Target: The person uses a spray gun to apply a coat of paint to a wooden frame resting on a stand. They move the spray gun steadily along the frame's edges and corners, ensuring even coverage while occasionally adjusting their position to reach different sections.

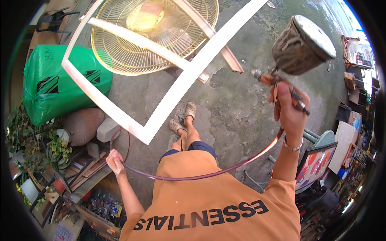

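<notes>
My right hand (290, 108) is wrapped around the grip of a paint spray gun (277, 85), held up at the right. A large, paint-smeared metal cup (301, 46) sits on top of the gun, and its nozzle faces left. From the gun's grip a dark red hose (193, 176) sags across my front to the left. There my left hand (116, 160) is closed around the hose. In front of me stands a white rectangular frame (183, 84), one corner toward me, apart from the nozzle. No spray can be made out.
A large fan with a round wire cage (155, 36) is behind the frame, near wooden strips (231, 58). Left lie a green sack (60, 82), a clay pot (83, 125), plants and scrap wood. A framed picture (317, 165) leans by a green stool (325, 138) at right.
</notes>
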